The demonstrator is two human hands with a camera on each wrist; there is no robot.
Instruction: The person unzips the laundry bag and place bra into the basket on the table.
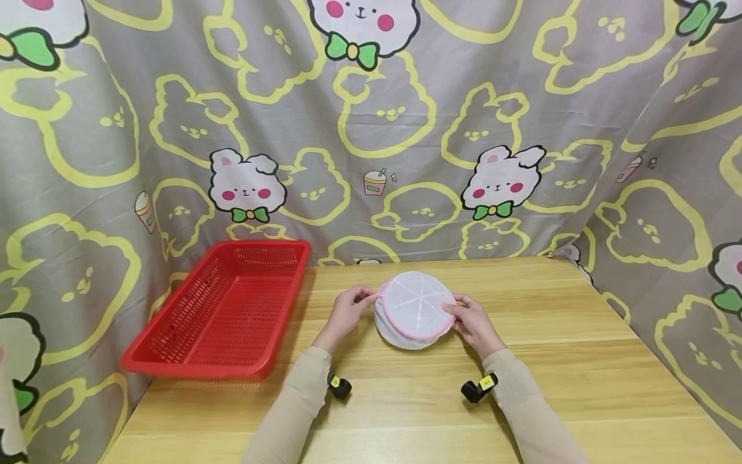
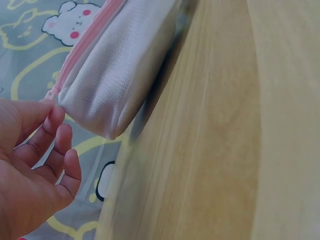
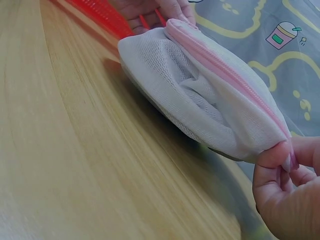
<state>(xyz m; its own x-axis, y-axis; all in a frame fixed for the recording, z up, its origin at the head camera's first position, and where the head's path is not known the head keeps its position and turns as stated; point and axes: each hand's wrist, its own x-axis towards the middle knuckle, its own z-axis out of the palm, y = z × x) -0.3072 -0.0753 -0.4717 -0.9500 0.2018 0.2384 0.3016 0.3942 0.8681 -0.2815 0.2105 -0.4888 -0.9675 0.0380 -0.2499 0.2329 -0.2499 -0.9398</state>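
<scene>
A round, whitish mesh laundry bag [image 1: 416,306] with a pink zipper [image 3: 225,75] along its upper rim is held between both hands, close over the wooden table. Its top panel shows pale strips crossing at the centre, and its soft side wall sags in folds in the right wrist view. At the bag's left edge, my left hand [image 1: 348,312] pinches the pink zipper end between thumb and index finger, the other fingers loosely bent. Opposite it, my right hand [image 1: 475,322] grips the rim, thumb on top and fingers underneath.
To the left, a red plastic basket [image 1: 275,335] with perforated walls stands on the wooden table [image 1: 551,386]. A grey curtain [image 1: 406,174] with yellow outlines and white rabbits hangs behind the table and along both sides.
</scene>
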